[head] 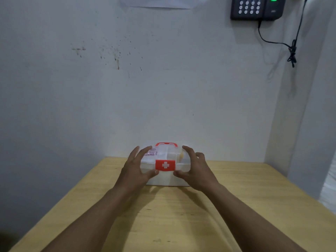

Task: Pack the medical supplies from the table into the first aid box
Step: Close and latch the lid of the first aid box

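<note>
A small translucent white first aid box (166, 179) stands near the far edge of the wooden table, its lid down. It has a red latch with a white cross (165, 165) on the front and a red handle (166, 143) on top. Faint shapes of supplies show through the lid. My left hand (138, 166) grips the box's left side, thumb just left of the latch. My right hand (194, 168) grips the right side, thumb just right of the latch. Both sets of fingers lie spread over the lid. No loose supplies are visible on the table.
The light wooden table (181, 215) reaches to a pale, stained wall (145, 88) right behind the box. A black keypad device (256, 8) with a dangling black cable (291, 50) hangs at the upper right. A wall corner juts out on the right.
</note>
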Demonstrator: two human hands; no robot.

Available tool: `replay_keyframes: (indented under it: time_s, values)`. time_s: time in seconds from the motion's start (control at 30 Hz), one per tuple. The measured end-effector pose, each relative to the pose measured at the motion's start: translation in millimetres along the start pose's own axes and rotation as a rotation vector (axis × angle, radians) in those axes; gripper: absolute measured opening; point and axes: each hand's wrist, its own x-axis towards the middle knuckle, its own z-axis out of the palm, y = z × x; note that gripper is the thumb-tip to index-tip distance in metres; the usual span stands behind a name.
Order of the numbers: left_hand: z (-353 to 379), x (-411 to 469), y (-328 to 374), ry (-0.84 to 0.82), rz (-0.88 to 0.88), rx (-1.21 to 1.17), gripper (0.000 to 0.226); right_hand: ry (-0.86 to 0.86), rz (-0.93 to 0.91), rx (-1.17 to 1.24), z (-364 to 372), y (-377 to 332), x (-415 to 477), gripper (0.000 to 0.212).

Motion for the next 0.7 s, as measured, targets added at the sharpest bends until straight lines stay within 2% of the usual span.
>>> replay_keyframes:
  time_s: [0.1,0.17,0.43,0.7]
  values:
    - [1,1,-11,-0.023,-0.008,-0.12,0.097,-0.006,-0.027,0.067,2,10,0,0.103]
    - [3,-1,-13,-0.026,-0.042,-0.197,0.102,0.008,-0.044,0.078,5,15,1,0.102]
    - [16,3,2,-0.009,-0.021,-0.24,0.096,0.06,-0.028,0.106,-4,32,2,0.097]
    - [62,23,41,-0.047,-0.006,-0.245,0.097,0.077,0.026,0.034,-52,66,13,0.093]
